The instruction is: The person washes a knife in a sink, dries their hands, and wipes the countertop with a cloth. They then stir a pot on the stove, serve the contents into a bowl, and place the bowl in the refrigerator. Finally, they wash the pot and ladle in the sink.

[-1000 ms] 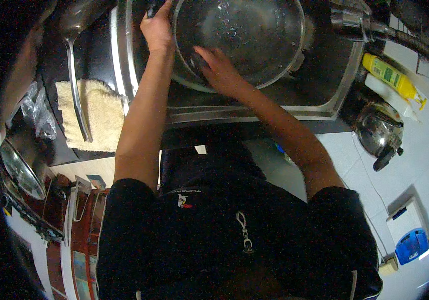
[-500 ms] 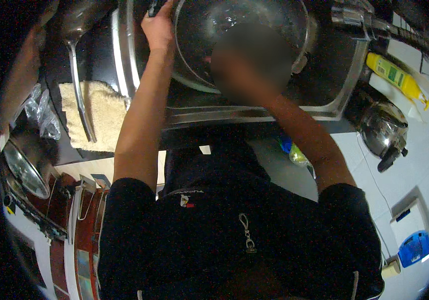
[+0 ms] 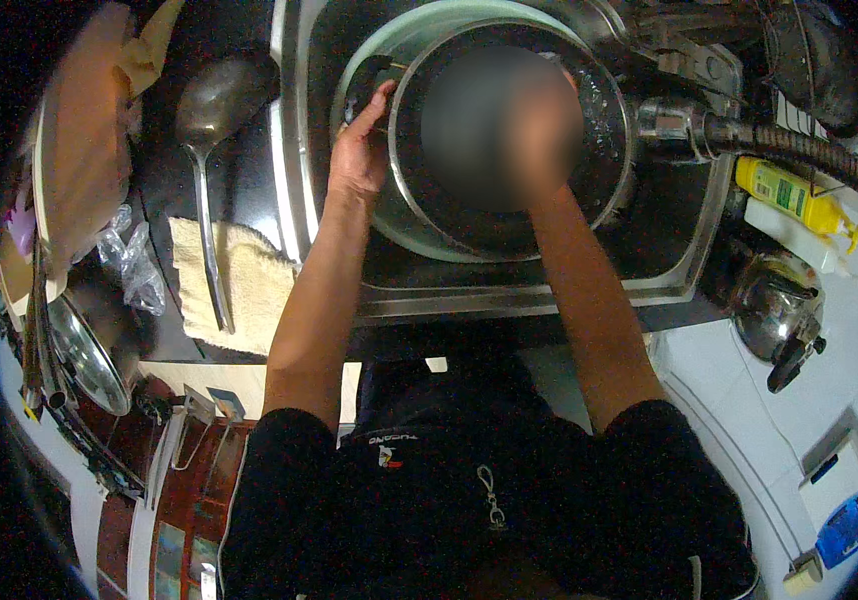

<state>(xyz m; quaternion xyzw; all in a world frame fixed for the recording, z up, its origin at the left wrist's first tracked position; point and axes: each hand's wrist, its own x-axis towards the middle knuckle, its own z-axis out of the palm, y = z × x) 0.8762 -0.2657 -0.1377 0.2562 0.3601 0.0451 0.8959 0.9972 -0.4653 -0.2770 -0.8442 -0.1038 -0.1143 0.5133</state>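
A wide, round, dark pan [image 3: 479, 238] with a thin metal rim is in the sink, partly over a pale green basin [image 3: 381, 225]. My left hand [image 3: 357, 160] is closed at the pan's left side by a black handle [image 3: 384, 76]; its thumb side shows and its other fingers are mostly hidden. Inside the pan, right of the middle, is my right hand [image 3: 541, 125]. A grey blur covers most of it, so neither its fingers nor anything it holds can be made out. Wet, shiny spots show on the pan's right inner wall.
Metal sink walls [image 3: 499, 303] surround the basin. The tap [image 3: 674, 128] and its ribbed hose [image 3: 799, 140] reach in from the right. On the left counter, a large metal spoon [image 3: 207, 220] lies across a cream cloth [image 3: 249, 290]. A yellow bottle [image 3: 789, 195] and a metal kettle-like pot [image 3: 774, 305] stand right.
The whole view has shifted, so the sink and counter appear lower and farther right. My right hand has gone from the pan's near side to its right part. My left hand stays at the pan's left side.
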